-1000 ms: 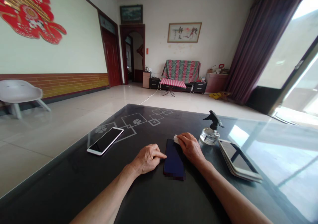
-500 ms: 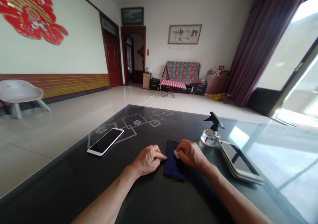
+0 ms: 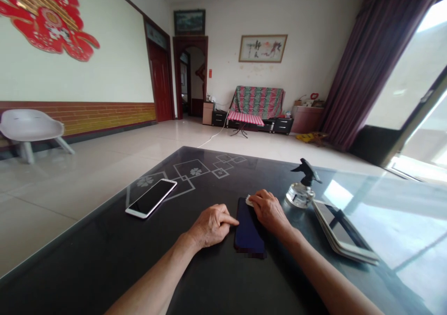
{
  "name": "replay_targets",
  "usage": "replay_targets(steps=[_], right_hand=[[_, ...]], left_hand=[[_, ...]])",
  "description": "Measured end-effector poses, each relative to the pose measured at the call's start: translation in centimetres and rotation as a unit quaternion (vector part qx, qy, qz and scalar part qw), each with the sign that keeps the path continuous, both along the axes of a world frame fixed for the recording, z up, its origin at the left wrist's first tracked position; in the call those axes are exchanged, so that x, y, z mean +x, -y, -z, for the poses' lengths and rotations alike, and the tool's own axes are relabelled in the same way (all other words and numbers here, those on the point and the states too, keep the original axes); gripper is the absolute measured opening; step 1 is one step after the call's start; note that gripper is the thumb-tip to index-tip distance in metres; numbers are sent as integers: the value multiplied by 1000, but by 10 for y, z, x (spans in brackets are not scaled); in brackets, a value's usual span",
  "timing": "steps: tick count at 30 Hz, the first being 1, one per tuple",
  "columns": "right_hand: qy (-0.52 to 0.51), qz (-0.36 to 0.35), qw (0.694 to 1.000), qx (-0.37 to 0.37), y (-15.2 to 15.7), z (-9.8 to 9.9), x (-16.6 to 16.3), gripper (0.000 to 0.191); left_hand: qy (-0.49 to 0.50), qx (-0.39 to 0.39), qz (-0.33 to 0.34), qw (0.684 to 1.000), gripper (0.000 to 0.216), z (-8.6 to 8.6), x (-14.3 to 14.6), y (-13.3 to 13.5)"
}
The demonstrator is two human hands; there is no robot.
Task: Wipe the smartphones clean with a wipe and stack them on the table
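The dark phone (image 3: 248, 231) lies flat on the black glass bench (image 3: 104, 259), between our two hands. Our left hand (image 3: 209, 224) rests on the bench beside it — fingers loosely curled, grasping nothing, the forefinger stretched out to touch the phone's left edge. Our right hand (image 3: 267, 210) sits on the phone's far end, its fingers pinched on a small white cloth (image 3: 248, 200) pressed against the top corner. A clear spray bottle (image 3: 303, 189) stands just to the right; beyond it lies a stack of tablets (image 3: 344, 233). A white-edged phone (image 3: 152, 197) lies well apart on the left.
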State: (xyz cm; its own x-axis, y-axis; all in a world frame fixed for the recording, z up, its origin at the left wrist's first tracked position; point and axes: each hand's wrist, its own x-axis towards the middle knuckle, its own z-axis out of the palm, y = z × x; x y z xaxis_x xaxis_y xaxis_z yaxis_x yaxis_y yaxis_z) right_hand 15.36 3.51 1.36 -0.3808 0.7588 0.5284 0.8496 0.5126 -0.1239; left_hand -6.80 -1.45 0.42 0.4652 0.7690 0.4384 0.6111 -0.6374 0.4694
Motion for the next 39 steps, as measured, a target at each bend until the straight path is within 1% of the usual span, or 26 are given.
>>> replay_targets(steps=[2,3,6,7,8,9,11,13,15,18,22,30,35,37,39], right_hand=[[7,-13,1000,-9,6,-5,-2,27],[1,-32,999,-16,9,-8,-3,27],[-35,-123,990,-65,17,-15,-2,27],[-53,-139,986,-76,18,-16,0,27],[-73,-135,985,-74,18,-15,2,26],[-92,-111,988,-61,17,-14,6,26],[-116,-32,993,-13,11,-7,14,28],[-113,6,994,3,4,0,22,28],[-99,7,995,-2,-2,4,26,28],[-81,7,997,-8,-4,5,26,28],[-62,13,998,-15,0,3,21,26],[-39,37,998,-24,7,3,18,25],[-34,38,998,-23,9,2,16,24],[-37,37,998,-21,9,2,16,24],[-38,33,999,-20,9,3,16,25]], left_hand=[[-3,-2,1,1000,40,-1,0,0],[-5,-2,2,1000,40,-2,0,0],[-12,-2,5,1000,41,-2,-1,1],[-14,-2,6,1000,41,-2,-1,1],[-15,-1,6,1000,41,-3,-1,1],[-15,-1,6,1000,41,-3,-1,1],[-10,0,3,1000,40,-3,-1,1],[-5,3,0,1000,39,-3,0,1],[-3,6,-3,1000,39,-2,0,2],[-2,15,-5,1000,38,-2,0,2],[-6,27,-5,1000,39,-1,1,2],[12,14,0,1000,35,-4,1,5],[-1,17,1,1000,34,-5,1,5],[-13,17,-12,1000,34,-7,4,7],[-33,13,-46,998,31,-12,9,12]])
